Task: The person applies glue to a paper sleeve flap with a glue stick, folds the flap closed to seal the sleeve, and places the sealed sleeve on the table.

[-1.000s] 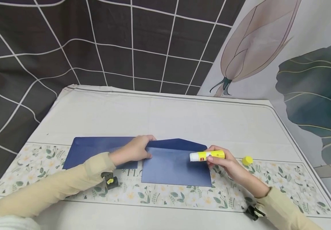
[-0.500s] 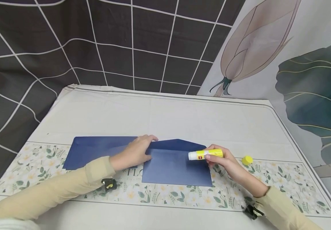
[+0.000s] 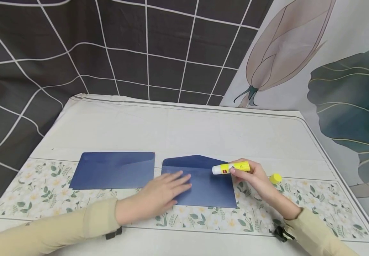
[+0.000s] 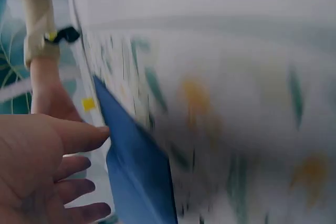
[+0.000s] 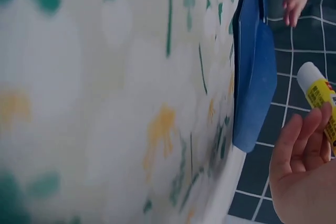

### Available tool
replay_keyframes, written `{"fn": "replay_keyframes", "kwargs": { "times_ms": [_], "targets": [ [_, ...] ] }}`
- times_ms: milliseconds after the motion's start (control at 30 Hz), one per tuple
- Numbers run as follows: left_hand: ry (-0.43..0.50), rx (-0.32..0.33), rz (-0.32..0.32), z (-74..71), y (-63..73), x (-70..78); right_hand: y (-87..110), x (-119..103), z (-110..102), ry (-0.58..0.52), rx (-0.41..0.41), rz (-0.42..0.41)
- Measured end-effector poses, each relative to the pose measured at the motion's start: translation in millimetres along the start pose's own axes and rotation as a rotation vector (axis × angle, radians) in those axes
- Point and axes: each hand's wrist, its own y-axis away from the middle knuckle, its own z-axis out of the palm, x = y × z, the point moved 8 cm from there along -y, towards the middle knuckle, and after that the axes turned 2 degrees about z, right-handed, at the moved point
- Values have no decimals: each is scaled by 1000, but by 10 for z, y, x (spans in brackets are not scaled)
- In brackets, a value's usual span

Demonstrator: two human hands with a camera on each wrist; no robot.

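Note:
A dark blue envelope [image 3: 208, 190] lies on the floral cloth, its pointed flap [image 3: 194, 161] opened away from me. My left hand [image 3: 157, 197] is spread, its fingers over the envelope's left part in the head view. In the left wrist view its thumb and fingers are extended near the blue paper [image 4: 136, 156]. My right hand [image 3: 257, 179] pinches a yellow-and-white glue stick [image 3: 240, 166] above the envelope's right side. The white end of the stick points left. The right wrist view also shows the glue stick [image 5: 319, 90] between thumb and fingers.
Left of the opened envelope lies a stack of blue envelopes [image 3: 114, 170]. A yellow glue stick cap [image 3: 275, 178] stands to the right of my right hand. The table is covered by a white cloth [image 3: 171, 128], with a dark gridded curtain [image 3: 123, 46] behind it.
My left hand has left the envelope's top left corner and come nearer and slightly right, fingers spreading, uncovering the stack. The right hand and glue stick have barely shifted.

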Motion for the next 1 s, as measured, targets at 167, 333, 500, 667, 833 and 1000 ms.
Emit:
{"fn": "replay_keyframes", "kwargs": {
  "times_ms": [167,333,500,667,833,1000],
  "targets": [
    [-8,-102,50,148,107,173,8,-56,-58,155,68,-36],
    [21,-172,41,240,175,194,9,-114,-50,335,79,-68],
    [1,-196,34,295,217,180,18,-159,-39,474,107,-101],
    [16,-197,26,311,220,177,33,-211,-64,614,154,-162],
    [46,-202,27,280,173,199,3,-207,-70,700,165,-214],
    [26,-228,31,247,110,241,-24,-199,-21,749,142,-262]
  ]
}}
